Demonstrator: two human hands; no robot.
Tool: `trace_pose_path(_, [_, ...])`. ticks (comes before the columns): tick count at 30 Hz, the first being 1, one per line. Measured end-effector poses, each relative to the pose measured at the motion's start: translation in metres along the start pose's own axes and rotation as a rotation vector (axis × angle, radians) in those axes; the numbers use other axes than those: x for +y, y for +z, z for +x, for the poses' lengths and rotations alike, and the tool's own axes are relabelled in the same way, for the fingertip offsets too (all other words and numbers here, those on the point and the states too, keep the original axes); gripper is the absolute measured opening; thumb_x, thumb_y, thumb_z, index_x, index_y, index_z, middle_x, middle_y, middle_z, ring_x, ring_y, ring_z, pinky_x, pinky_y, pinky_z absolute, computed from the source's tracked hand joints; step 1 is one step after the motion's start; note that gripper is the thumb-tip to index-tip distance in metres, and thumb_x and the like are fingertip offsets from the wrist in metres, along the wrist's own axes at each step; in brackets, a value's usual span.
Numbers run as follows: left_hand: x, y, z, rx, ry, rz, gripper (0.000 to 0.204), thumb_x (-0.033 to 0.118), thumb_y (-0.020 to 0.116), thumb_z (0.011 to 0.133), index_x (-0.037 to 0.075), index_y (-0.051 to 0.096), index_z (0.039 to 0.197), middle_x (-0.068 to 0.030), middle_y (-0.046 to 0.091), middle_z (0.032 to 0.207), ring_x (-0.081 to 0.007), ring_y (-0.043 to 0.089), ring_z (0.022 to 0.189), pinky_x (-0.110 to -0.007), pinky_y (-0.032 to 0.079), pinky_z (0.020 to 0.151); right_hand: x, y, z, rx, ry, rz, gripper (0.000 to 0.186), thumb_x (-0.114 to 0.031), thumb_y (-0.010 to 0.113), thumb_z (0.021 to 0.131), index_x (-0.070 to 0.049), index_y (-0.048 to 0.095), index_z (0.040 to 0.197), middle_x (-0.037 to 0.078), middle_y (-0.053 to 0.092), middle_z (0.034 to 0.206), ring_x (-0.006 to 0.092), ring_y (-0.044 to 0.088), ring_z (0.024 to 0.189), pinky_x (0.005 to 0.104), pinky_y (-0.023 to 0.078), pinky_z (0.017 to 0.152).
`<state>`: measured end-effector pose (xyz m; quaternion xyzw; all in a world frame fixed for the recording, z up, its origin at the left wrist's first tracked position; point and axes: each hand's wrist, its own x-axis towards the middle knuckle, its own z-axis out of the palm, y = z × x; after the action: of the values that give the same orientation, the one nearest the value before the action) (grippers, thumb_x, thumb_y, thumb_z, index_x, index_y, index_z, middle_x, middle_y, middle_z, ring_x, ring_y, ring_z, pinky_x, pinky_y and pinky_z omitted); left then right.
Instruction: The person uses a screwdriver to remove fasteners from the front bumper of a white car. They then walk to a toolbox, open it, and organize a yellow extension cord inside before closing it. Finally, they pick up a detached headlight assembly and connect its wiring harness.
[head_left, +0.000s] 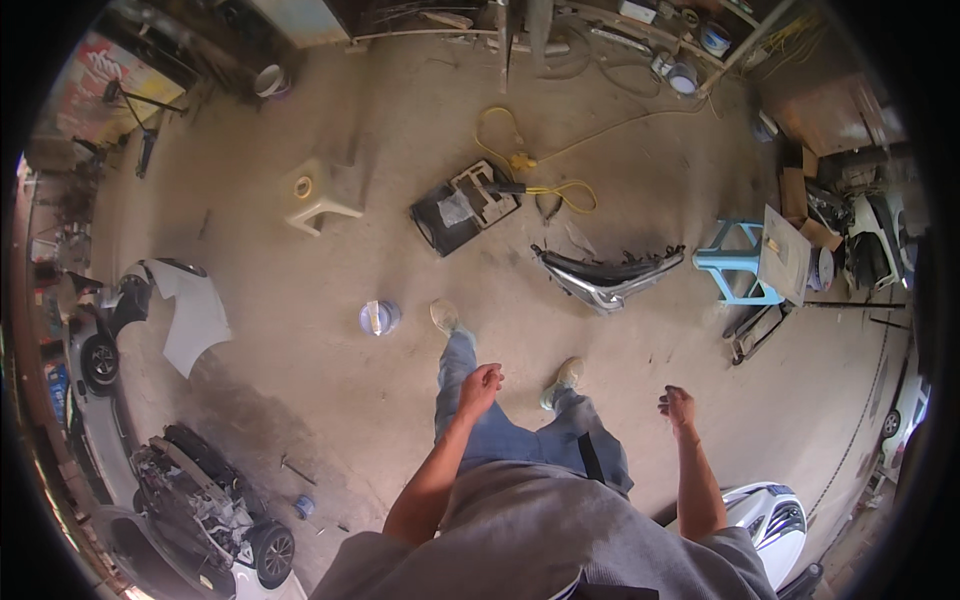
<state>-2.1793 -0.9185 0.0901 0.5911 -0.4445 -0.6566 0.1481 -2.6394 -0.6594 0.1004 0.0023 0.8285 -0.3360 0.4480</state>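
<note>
On floor we see car, engine bay exposed, near left. Blue stool, far right. Headlight lies left of stool, beyond our right hand. Our left hand, like right: fingers curled, narrow; whether either grips anything, we cannot tell.

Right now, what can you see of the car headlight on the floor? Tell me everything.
The headlight is a long, curved unit, its glossy, clear-looking front bowed toward the person, with silvery parts showing. Behind that sits a dark housing, apparently plastic, with small projections. It lies unlit on the dusty floor, between the black case and the light-blue stool, apart from both. Neither the left hand nor the right hand touches it.
</note>
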Motion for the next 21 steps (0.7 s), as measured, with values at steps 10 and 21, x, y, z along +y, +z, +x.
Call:
trace_pose_path(10, [-0.021,-0.174,0.132,0.131,-0.183,-0.149,0.027,0.021,0.058,0.106,0.002,0.07,0.12,-0.0081,0.076,0.093,-0.0125,0.071,0.076,-0.026,0.057,0.068,-0.064,0.259,0.029,-0.161,0.017,-0.494,0.027,-0.014,0.056,0.099,0.0,0.071,0.117,0.01,0.072,0.087,0.017,0.068,0.063,0.0296,0.055,0.054])
trace_pose_path(21, [-0.049,-0.209,0.298,0.209,-0.281,-0.39,0.028,0.022,0.058,0.107,0.003,0.068,0.125,-0.0087,0.075,0.101,-0.0125,0.069,0.085,-0.026,0.055,0.076,-0.168,0.614,0.251,-0.419,-0.156,-0.459,0.022,-0.017,0.062,0.099,0.001,0.074,0.105,0.006,0.07,0.08,0.0125,0.065,0.068,0.0284,0.053,0.06])
